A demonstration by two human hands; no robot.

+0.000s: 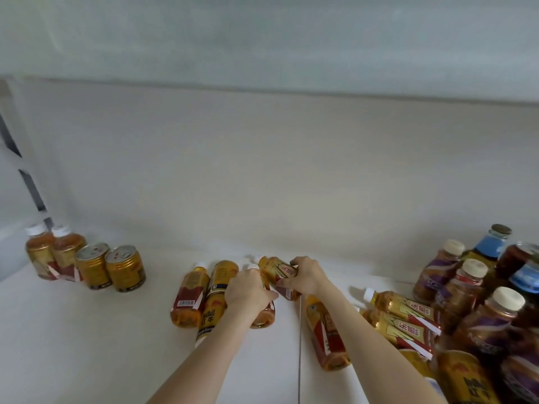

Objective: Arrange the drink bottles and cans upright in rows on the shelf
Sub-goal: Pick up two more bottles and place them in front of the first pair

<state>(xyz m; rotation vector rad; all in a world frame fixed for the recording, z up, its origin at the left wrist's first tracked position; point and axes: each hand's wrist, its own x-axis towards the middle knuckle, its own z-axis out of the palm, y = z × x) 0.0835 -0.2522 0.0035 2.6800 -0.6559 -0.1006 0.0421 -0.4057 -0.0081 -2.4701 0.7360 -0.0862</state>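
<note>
Tea bottles (pixel 405 309) lie on their sides across the shelf (pixel 87 345), all well to the right of the started row (pixel 87 263). In that row two bottles and two gold cans already stand upright at the shelf's left end, likely as the pattern to extend. The left hand (pixel 248 290) has its fingers clamped over one lying bottle (pixel 264 316). The right hand (pixel 306 275), slightly farther from the row, wraps its fingers round a second bottle (pixel 277 269). Taking one in each hand probably saves a trip. Between the hands and the row lie another bottle (pixel 188 295) and a tall gold can (pixel 215 293), touching side by side. Farthest from the row, purple-label bottles (pixel 481 322) stand crowded together, not in any line, beside the heaped tea bottles.
</note>
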